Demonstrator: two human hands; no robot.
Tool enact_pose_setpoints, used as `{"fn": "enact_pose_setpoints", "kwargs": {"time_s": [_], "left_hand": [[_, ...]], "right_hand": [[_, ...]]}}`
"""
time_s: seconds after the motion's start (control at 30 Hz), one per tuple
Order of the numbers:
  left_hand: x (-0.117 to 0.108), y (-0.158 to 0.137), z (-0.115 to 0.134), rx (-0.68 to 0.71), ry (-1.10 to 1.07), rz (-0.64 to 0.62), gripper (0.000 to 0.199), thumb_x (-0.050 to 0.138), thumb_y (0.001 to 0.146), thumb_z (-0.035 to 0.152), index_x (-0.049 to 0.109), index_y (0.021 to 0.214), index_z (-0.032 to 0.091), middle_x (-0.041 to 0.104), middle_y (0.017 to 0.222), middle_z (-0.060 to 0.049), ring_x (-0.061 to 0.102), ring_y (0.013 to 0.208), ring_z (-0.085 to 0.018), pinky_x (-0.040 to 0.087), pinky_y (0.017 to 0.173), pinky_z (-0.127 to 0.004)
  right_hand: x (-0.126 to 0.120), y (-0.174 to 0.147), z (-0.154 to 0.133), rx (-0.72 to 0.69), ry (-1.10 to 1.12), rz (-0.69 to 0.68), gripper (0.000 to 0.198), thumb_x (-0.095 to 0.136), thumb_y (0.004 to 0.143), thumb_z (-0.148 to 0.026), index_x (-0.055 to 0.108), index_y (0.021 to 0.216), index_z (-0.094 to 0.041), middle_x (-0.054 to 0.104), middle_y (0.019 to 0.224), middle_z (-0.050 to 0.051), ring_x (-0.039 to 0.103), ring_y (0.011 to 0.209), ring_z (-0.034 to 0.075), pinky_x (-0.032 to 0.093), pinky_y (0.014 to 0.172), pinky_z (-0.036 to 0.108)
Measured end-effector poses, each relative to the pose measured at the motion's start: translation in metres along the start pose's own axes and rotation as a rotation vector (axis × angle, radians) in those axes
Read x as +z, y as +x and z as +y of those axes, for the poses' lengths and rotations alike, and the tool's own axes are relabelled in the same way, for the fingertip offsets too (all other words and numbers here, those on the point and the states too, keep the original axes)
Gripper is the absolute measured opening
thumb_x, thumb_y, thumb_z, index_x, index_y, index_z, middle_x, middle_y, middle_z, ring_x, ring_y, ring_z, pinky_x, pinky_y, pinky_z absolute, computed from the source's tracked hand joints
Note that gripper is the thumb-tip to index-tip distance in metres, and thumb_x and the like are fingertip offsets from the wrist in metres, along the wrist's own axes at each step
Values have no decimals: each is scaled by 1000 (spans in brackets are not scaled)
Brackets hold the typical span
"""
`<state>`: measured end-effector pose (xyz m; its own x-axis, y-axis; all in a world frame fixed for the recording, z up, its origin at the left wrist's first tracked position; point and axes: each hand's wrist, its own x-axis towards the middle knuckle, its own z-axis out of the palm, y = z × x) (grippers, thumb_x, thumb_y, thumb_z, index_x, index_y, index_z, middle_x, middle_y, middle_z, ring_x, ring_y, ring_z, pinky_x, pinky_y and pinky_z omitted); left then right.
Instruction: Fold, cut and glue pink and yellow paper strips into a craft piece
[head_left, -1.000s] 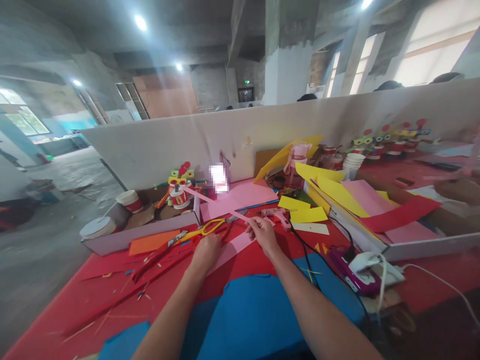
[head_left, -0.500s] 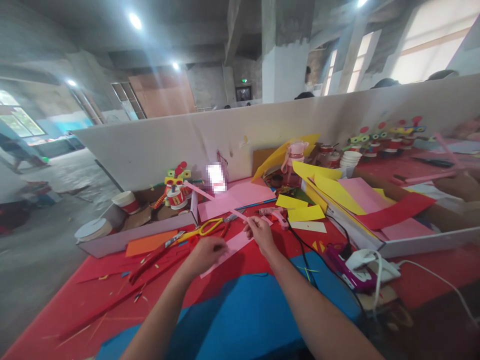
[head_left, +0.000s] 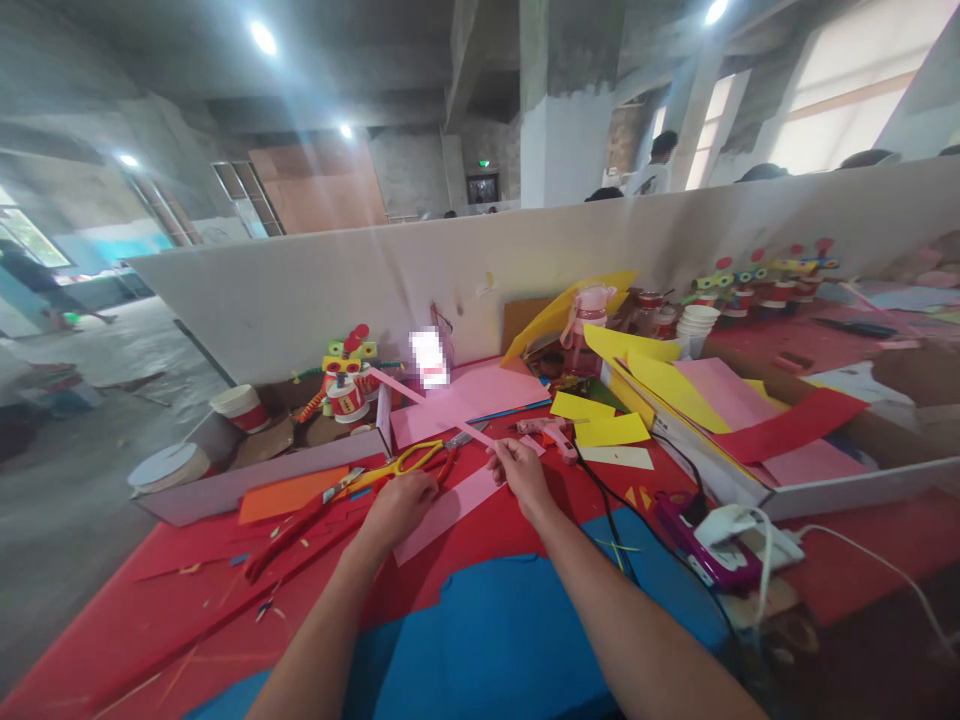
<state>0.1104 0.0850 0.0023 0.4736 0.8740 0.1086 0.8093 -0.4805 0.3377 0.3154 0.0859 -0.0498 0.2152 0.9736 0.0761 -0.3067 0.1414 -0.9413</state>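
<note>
A narrow pink paper strip (head_left: 401,387) is pinched at its near end by my right hand (head_left: 519,478), and stretches away to the upper left. Under both hands lies a flat pink paper piece (head_left: 442,520) on the red table. My left hand (head_left: 401,508) is beside this piece, fingers curled together and partly hidden; what they hold, if anything, does not show. Just beyond it are scissors with yellow handles (head_left: 412,459) and a red-handled tool (head_left: 448,468). A pink glue gun (head_left: 551,436) rests to the right of my right hand.
Blue sheets (head_left: 487,630) cover the near edge. Boxes stand left (head_left: 277,475) and right (head_left: 847,490); the right one holds coloured paper. A purple power strip (head_left: 712,550) with cables lies at right. A white partition (head_left: 337,280) runs behind, with a lit phone (head_left: 429,358) against it.
My left hand has shifted left and slightly up toward the yellow-handled scissors. My right hand keeps its pinch on the pink paper strip, almost in place.
</note>
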Motion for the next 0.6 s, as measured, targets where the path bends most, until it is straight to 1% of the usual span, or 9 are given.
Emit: {"fn": "enact_pose_setpoints", "kwargs": {"time_s": [0.1,0.2,0.27,0.33,0.37,0.4,0.43,0.53,0.6], "left_hand": [[-6,-4,2,-25,-351,0,13,54,79,19,61,68,18,61,65,-2,54,63,-15,40,61,-26],[-16,-17,24,-8,-761,-162,17,62,80,32,63,73,17,61,63,-1,56,60,-13,45,60,-25],[-23,-27,44,58,-933,-389,23,68,78,37,68,75,15,66,70,-4,60,64,-13,49,64,-25],[-27,-31,60,135,-979,-798,33,69,78,44,73,89,14,72,84,-10,66,70,-17,52,66,-27],[-27,-30,65,142,-981,-880,39,71,76,47,73,95,14,73,86,-11,66,70,-18,53,64,-27],[-26,-26,66,113,-974,-823,40,71,75,49,73,95,14,72,83,-10,66,66,-16,52,60,-25],[-23,-20,64,54,-956,-638,37,70,75,49,72,86,14,71,76,-7,63,60,-13,49,55,-22],[-14,1,47,-223,-1066,63,38,71,72,51,63,70,14,57,56,2,50,46,-7,37,40,-16],[-10,11,34,-327,-1215,187,41,73,70,50,63,91,16,52,54,6,44,40,-6,32,36,-16]], "right_hand": [[0,0,-1,0,-5,2,34,62,73,-51,61,71,-18,59,51,-2,48,39,9,37,37,19],[0,-1,-2,9,-14,18,34,61,73,-51,61,71,-18,59,52,-2,48,39,8,37,37,20],[0,-1,-2,18,-15,22,33,61,72,-51,61,70,-18,59,52,-2,48,39,8,37,38,19],[-1,-1,-3,28,-11,16,34,61,71,-51,61,71,-17,60,52,-2,48,39,8,37,38,19],[-1,-1,-3,30,-9,13,34,61,71,-51,61,71,-17,60,53,-1,48,39,8,37,38,19],[-1,-1,-3,33,-6,12,34,62,70,-52,60,71,-17,60,53,-1,48,39,8,37,38,19],[-1,-1,-4,34,-3,11,35,62,70,-52,60,71,-17,60,52,-2,48,39,8,37,38,19],[0,0,-3,27,10,-22,35,61,71,-53,58,70,-18,58,51,-3,47,39,8,35,38,19],[1,0,-2,20,-4,-99,35,61,72,-53,58,69,-19,56,50,-4,46,38,7,34,37,19]]}}
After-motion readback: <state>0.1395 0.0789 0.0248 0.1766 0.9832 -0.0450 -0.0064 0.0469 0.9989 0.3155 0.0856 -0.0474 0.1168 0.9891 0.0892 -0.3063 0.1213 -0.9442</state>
